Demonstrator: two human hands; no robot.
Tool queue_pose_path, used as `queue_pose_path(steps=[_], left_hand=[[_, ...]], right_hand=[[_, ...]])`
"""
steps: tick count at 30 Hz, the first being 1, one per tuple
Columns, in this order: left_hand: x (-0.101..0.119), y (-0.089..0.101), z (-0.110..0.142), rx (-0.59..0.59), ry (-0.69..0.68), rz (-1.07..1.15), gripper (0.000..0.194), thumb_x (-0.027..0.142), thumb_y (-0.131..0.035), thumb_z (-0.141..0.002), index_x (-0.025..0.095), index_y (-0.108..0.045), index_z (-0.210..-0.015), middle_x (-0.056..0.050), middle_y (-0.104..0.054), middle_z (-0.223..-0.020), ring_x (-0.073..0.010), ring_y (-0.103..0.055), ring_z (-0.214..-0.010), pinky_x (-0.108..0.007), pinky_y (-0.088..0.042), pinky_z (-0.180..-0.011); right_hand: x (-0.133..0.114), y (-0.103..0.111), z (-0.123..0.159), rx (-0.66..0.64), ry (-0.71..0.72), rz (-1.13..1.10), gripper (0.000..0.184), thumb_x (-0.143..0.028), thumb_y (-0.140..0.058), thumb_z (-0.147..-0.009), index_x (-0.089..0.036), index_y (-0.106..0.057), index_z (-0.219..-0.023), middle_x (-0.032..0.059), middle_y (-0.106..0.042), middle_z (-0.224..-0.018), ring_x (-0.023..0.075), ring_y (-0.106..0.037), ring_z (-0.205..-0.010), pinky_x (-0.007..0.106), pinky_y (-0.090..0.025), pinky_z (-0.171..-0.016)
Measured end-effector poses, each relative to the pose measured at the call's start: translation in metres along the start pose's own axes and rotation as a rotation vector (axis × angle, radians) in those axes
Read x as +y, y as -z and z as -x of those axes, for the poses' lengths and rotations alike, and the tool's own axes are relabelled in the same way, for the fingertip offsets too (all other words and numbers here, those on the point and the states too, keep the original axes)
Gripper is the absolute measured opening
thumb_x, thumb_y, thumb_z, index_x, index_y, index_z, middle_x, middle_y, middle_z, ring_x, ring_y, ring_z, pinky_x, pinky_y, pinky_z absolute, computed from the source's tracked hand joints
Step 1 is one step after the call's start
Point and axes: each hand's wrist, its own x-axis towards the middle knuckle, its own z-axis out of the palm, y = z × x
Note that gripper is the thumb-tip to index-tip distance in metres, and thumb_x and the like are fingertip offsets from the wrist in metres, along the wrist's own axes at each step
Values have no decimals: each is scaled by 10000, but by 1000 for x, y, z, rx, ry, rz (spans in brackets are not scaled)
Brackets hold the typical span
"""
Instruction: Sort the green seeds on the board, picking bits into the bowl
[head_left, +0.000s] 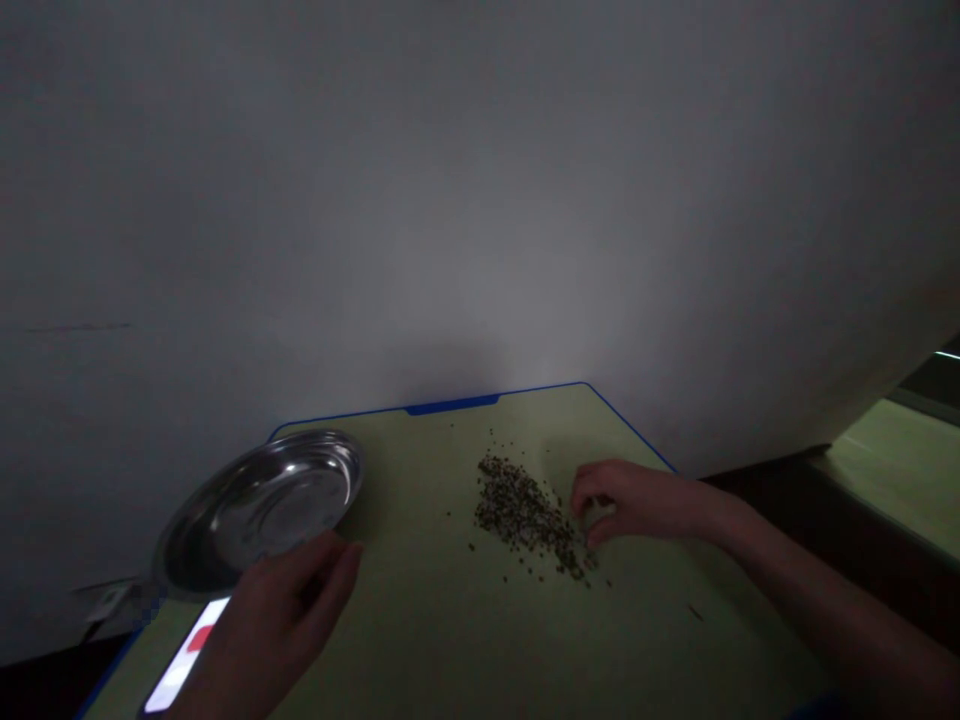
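A loose pile of small dark grains [521,505], like peppercorns or seeds, lies on the yellow-green tabletop [420,620]. My right hand [630,498] is at the pile's right edge. Its fingers are curved, with a gap between them and the thumb, and I see nothing held. At the lower left, my left hand [289,605] is closed, thumb near the curled fingers, in front of a shiny metal basin [289,490]. Whatever those fingers hold, if anything, is hidden. The basin looks tilted; I cannot tell whether the hand touches it.
A lit phone [184,655] lies at the left, partly behind my left hand. Blue trim [450,405] edges the table against a grey wall [480,220]. A thin reddish-brown sliver [695,612] lies near my right forearm. Another pale surface [892,480] stands at the right.
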Motion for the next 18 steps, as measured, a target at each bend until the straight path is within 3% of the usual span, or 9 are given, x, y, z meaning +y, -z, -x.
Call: queue_pose_path(steps=[3,8,13,18], left_hand=[[-2,-1,2,-37,-13,-16,376,443,-439,-848,194,-530,-581,38,-522,-467,-107,-496,-424,-205,-364,-446],[5,1,4,-57,-47,-14,386,410,-413,-854,190,-546,-567,31,-531,-446,-103,-506,-394,-200,-352,-419],[5,-1,3,-41,-52,-17,407,436,-409,-851,193,-529,-548,31,-526,-439,-107,-505,-385,-208,-349,-416],[0,-2,1,-73,2,-28,399,454,-417,-862,193,-546,-588,32,-559,-485,-114,-532,-436,-212,-378,-459]], right_hand=[[8,10,14,73,-47,-10,194,-367,-699,-788,-208,-688,-898,21,-654,-871,165,-599,-773,263,-447,-673],[45,14,22,261,-204,39,272,-411,-527,-919,-171,-653,-901,38,-664,-822,172,-595,-724,302,-465,-651],[75,14,-7,360,-319,120,238,-361,-556,-934,-161,-624,-1043,49,-656,-1007,176,-634,-841,377,-521,-747],[81,22,-54,397,-368,185,297,-342,-574,-927,-181,-589,-1176,78,-619,-1169,206,-631,-946,417,-529,-796]])
